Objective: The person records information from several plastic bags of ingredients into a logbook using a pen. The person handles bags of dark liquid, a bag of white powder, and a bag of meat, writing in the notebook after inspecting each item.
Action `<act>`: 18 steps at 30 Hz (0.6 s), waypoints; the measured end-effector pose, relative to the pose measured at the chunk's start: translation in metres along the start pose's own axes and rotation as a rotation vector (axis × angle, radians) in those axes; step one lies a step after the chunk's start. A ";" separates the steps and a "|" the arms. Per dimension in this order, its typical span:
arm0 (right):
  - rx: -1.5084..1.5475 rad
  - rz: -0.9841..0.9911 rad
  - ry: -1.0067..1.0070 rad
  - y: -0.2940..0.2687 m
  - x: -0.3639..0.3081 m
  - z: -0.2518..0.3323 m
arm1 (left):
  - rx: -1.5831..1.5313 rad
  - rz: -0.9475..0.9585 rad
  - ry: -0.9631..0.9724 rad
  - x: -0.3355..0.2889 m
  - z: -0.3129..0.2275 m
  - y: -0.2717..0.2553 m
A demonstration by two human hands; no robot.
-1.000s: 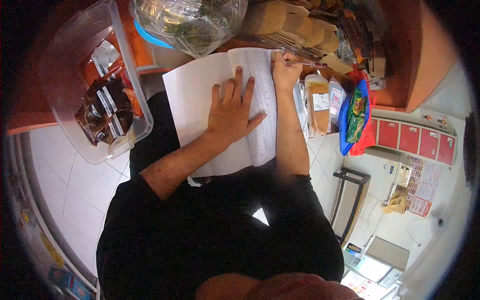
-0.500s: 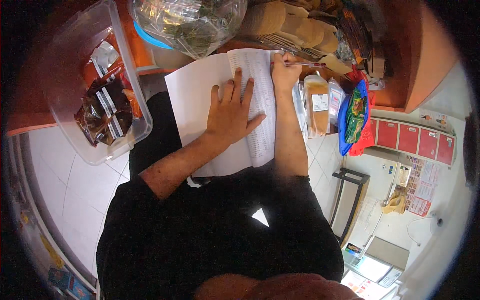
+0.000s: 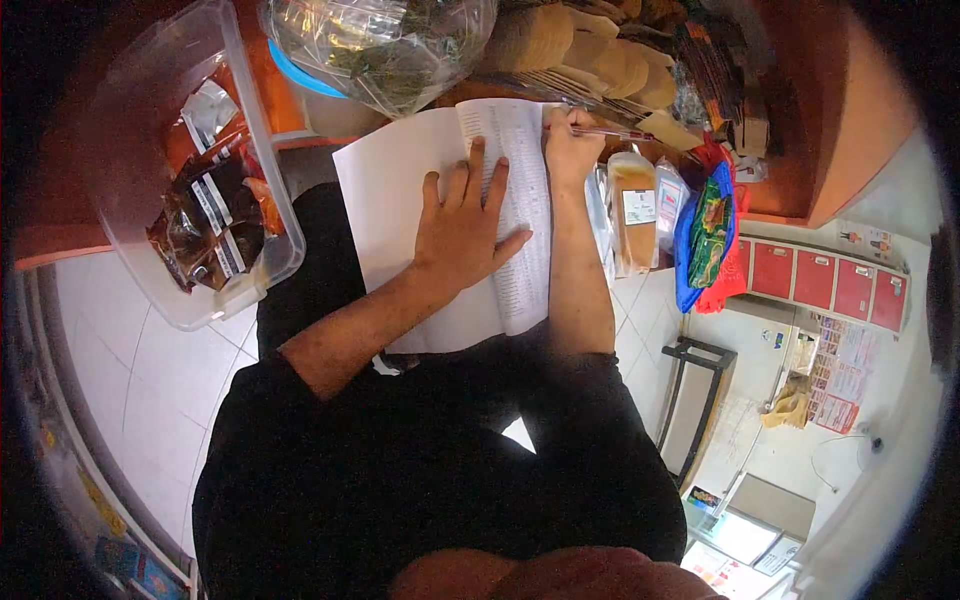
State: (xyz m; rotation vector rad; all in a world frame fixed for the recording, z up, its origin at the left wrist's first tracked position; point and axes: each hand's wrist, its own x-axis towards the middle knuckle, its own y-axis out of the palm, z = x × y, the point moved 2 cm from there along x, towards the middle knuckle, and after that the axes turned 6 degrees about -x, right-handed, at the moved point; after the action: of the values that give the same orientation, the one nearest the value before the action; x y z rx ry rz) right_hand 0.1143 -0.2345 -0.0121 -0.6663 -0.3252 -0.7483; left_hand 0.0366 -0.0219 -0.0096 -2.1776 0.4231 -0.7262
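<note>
An open booklet [image 3: 395, 190] lies in front of me, its left page blank and its right page covered in printed rows. My left hand [image 3: 460, 220] rests flat across both pages with its fingers spread. At the top right corner of the booklet, my right hand [image 3: 572, 145] is closed round a pen [image 3: 625, 134] with a clear, reddish barrel that points off to the right. The pen's tip is hidden by my fingers. Just right of my right forearm stands a pouch of orange-brown powder [image 3: 636, 235] with a white label.
At left, a clear plastic bin [image 3: 285, 265] holds dark packets. A large clear bag of dried leaves [image 3: 400, 60] stands beyond the booklet, beside stacked brown paper packets [image 3: 600, 60]. A blue pouch with green packets [image 3: 688, 250] sits at right. Red lockers [image 3: 818, 280] are farther off.
My right hand and the pen have shifted very slightly at the page's top corner. My left hand stays flat on the booklet.
</note>
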 end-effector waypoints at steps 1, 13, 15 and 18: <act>-0.051 0.009 -0.035 -0.001 0.000 0.003 | -0.001 0.000 0.000 0.000 0.000 0.000; 0.086 0.040 0.061 -0.001 0.001 -0.004 | -0.029 0.026 -0.011 0.000 0.001 -0.001; 0.127 0.050 0.110 0.001 0.000 -0.003 | -0.033 0.028 -0.012 0.000 0.001 0.001; 0.097 0.061 0.043 -0.002 0.003 -0.005 | -0.046 -0.003 -0.002 0.000 0.000 0.001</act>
State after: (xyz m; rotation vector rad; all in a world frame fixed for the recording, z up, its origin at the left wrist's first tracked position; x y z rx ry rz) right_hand 0.1153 -0.2403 -0.0135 -0.5657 -0.2984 -0.6839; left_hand 0.0362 -0.0225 -0.0098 -2.2219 0.4398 -0.7216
